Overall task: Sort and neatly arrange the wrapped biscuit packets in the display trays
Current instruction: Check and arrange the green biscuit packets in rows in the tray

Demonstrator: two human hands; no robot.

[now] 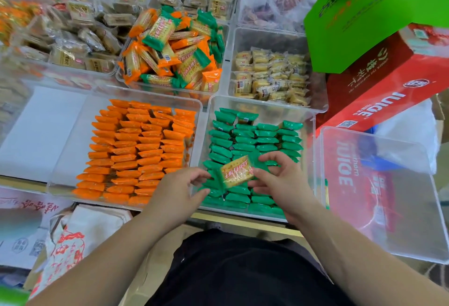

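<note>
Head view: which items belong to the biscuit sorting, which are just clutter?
In play: green packet held by left hand and right hand; green tray; orange tray; mixed tray.

Clutter: red juice box; green bag; empty bin.

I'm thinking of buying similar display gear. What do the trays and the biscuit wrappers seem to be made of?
The tray of green packets looks like clear rigid plastic: its contents show through the glossy walls. The packet held over it in both hands seems thin plastic film, glossy, with a clear window showing the biscuit and opaque green ends.
</note>
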